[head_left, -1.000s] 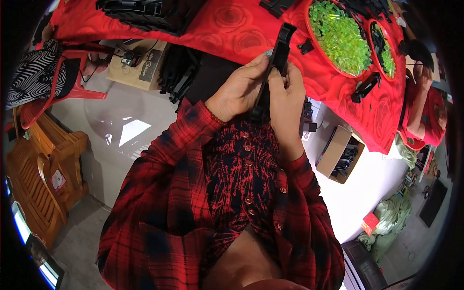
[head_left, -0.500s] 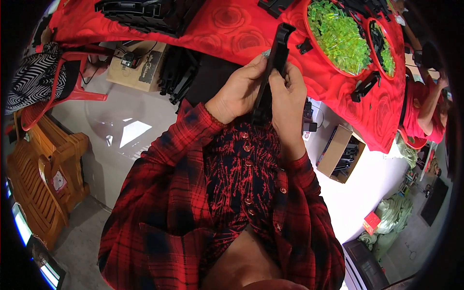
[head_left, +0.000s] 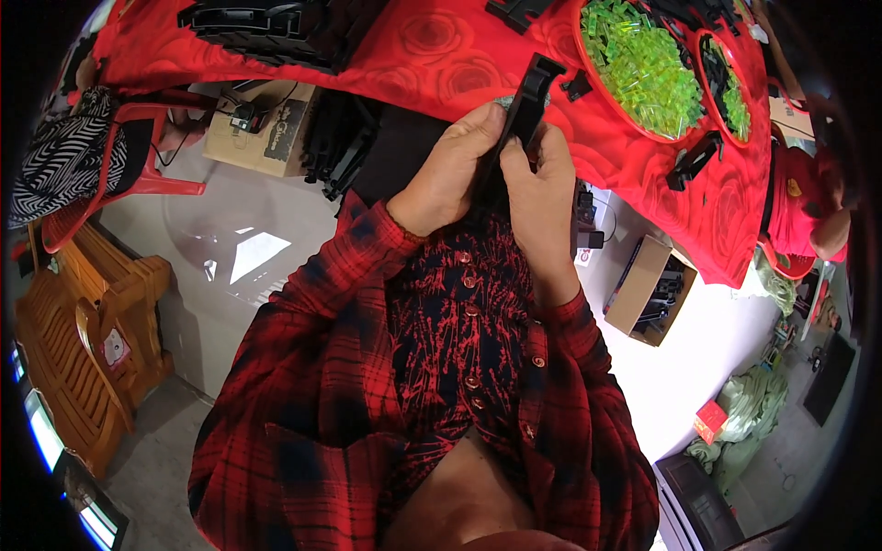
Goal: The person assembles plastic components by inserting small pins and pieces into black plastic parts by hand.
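Between my hands is a long, narrow black plastic piece (head_left: 531, 103), its curved far end pointing up over the table edge. My left hand (head_left: 446, 174) grips it from the left, thumb laid along its side. From the right, my right hand (head_left: 540, 193) closes on it, with the thumb pressed against the near part. My hands and the dark shirt behind obscure the lower end. A small black part (head_left: 577, 87) lies on the red tablecloth (head_left: 478, 69), just right of the held piece.
Red-rimmed bowls hold translucent green pieces (head_left: 638, 73) and, in the smaller one, black parts too. A stack of black pieces (head_left: 276, 32) stands at far left. A cardboard box (head_left: 634, 294) is below right, a wooden chair (head_left: 78, 349) at left. A co-worker in red (head_left: 799, 197) is right.
The black piece's far end has dipped slightly and turned, and my hands have shifted a little with it. At the right, the co-worker's raised arm has come down.
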Tool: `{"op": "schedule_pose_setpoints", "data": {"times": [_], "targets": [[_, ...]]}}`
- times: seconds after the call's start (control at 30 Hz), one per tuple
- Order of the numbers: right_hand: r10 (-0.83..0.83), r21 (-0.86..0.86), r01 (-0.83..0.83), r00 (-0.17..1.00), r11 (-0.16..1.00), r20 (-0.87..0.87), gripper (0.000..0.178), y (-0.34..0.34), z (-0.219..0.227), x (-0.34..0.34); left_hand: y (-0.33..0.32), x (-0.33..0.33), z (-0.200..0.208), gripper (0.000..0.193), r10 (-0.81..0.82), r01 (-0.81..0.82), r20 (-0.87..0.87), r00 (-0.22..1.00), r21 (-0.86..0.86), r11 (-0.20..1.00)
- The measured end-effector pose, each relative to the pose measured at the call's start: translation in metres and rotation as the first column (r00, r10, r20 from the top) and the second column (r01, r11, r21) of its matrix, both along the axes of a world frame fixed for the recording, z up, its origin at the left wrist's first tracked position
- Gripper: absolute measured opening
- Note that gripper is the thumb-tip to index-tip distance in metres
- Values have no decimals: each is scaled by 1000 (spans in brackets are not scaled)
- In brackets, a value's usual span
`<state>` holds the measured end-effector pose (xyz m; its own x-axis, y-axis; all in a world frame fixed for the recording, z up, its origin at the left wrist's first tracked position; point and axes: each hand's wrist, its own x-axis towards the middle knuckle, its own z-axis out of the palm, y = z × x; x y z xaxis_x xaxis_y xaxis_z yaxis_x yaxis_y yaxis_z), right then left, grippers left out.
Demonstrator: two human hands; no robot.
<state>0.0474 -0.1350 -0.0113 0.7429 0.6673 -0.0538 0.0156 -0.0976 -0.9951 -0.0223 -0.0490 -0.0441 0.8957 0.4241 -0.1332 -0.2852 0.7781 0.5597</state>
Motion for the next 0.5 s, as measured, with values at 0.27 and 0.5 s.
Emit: {"op": "schedule_pose_setpoints", "data": {"times": [0.27,0.5], "targets": [[22,-25,-17,979,1000,203,23,0,-5,-2,5,-4,-1,39,14,-4,-83,996,117,993],[39,44,-38,998,998,-39,26,-1,-6,1,8,1,11,52,6,-8,-69,998,-23,1000]]}}
